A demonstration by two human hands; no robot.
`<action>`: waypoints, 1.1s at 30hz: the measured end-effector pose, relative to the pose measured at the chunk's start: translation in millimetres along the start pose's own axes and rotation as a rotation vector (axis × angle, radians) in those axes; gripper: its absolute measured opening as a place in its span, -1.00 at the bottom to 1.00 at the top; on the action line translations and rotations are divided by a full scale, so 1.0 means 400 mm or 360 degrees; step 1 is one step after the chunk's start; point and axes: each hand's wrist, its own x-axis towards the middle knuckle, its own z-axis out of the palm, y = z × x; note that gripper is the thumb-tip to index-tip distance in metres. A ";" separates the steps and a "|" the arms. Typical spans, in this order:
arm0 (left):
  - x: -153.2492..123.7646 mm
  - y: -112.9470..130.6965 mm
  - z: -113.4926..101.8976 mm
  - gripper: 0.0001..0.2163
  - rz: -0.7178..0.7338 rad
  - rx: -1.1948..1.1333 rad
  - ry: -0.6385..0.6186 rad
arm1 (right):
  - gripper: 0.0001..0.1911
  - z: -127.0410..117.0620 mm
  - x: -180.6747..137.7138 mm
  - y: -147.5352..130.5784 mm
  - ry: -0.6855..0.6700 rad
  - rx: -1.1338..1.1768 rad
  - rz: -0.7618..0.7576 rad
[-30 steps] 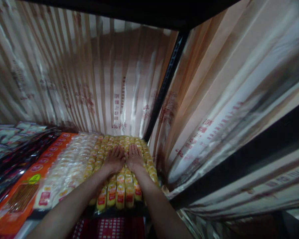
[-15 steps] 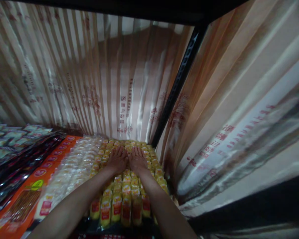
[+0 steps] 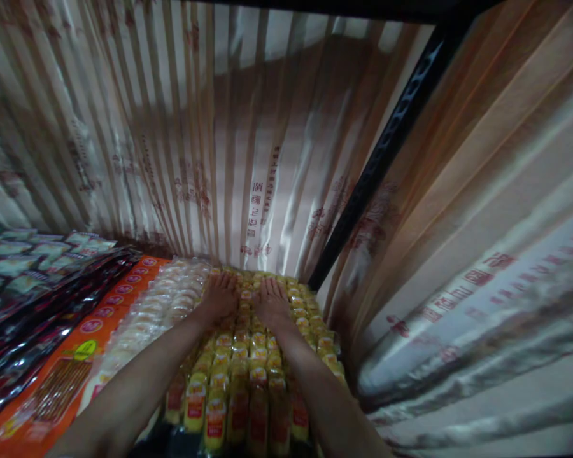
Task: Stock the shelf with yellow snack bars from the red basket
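Observation:
Both my arms reach deep into a shelf bay. My left hand point(image 3: 219, 295) lies palm down with its fingers stretched out on rows of yellow packets with red labels point(image 3: 248, 375). My right hand point(image 3: 271, 299) lies the same way just to the right of it, a narrow gap between the two. Both hands rest near the back end of the yellow rows, close to the striped sheet at the rear. Neither hand holds anything.
Pale clear-wrapped packets point(image 3: 148, 312) lie left of the yellow rows, then orange packs point(image 3: 76, 356) and dark packs point(image 3: 33, 280). A shiny striped sheet with red print point(image 3: 210, 140) lines the back and right side. A black perforated upright post point(image 3: 386, 146) stands at the right.
My hands have slid a little further back along the yellow packets and parted slightly. The view has tilted up and shifted, so the post now sits further right.

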 end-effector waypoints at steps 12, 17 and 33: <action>0.051 -0.015 0.001 -0.58 0.0033 -0.0023 -0.0055 | -0.39 -0.012 0.026 -0.022 -0.0058 0.0004 -0.0103; 0.023 0.070 -0.030 -0.54 0.0076 -0.0120 0.0088 | -0.37 -0.056 -0.010 0.001 0.0024 0.0044 0.0068; -0.039 0.232 -0.068 -0.50 0.0476 -0.0156 -0.0096 | -0.35 -0.107 -0.154 0.029 0.0126 0.0209 0.0363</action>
